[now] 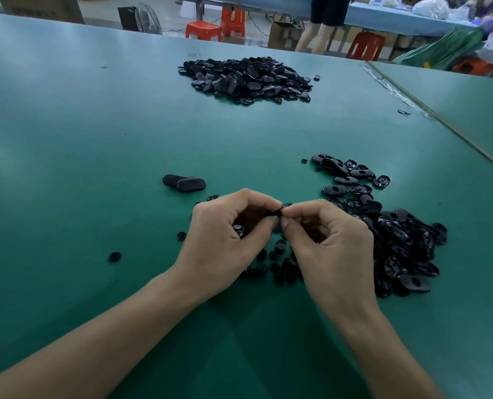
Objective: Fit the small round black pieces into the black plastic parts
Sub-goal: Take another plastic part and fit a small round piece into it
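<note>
Black oval parts (406, 249), holed, heaped beside round pieces (277, 256).

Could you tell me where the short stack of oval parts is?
Head view: the short stack of black oval plastic parts lies on the green table, left-centre, beyond the left hand.

Bright, even light from overhead. Broad pale sheen streaks the matte green counter (67, 110) in the upper left of the frame. Small specular glints show on the glossy black plastic parts (406, 240) at right. Shadows at lower centre are soft, faint and doubled. Wide-angle distortion: counter edges bow toward the frame borders. Foreground sharp; top strip of background slightly soft and washed out.
</note>
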`<state>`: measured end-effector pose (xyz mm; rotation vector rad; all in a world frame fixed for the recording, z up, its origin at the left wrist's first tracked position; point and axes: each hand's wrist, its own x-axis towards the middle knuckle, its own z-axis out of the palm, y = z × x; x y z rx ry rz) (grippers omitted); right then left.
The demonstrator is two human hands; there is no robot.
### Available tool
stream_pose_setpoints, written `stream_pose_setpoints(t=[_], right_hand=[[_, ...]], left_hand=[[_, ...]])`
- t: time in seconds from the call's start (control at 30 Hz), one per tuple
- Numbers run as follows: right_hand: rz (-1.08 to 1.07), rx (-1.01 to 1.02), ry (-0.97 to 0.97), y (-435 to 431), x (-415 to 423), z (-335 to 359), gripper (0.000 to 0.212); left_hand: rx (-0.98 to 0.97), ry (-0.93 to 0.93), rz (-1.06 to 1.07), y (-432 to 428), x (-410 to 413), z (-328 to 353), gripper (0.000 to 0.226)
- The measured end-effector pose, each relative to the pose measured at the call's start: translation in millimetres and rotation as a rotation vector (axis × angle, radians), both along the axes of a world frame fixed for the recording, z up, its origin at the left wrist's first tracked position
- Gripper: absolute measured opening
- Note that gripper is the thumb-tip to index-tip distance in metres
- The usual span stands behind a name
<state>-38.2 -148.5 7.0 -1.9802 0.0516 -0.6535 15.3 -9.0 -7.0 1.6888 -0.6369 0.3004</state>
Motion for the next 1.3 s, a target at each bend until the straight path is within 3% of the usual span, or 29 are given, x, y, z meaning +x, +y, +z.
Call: stream_pose_setpoints(t=[0.23,0.57,0.7,0.93,1.3], right_hand=[[0.015,0.067,0.009,5,0,-1,0.018],[0.071,0.065,-0.036,8,0,-1,0.021],[0.035,-0.025,-0.086,5,0,0,0.024],[0.167,0.120,0.070,-7,3,4,0.029],[0.213,0.173,0.116,-14,2,8,0.026]], left_hand=[[0.049,-0.034,0.026,1,2,-1,0.027],[-0.097,0.166,-0.024,2,5,-1,0.017],[-0.087,0.203,-0.079,2,6,-3,0.014],[-0.047,0.188,-0.100,3,6,-3,0.019],[-0.087,0.254,-0.095,3,3,1,0.019]])
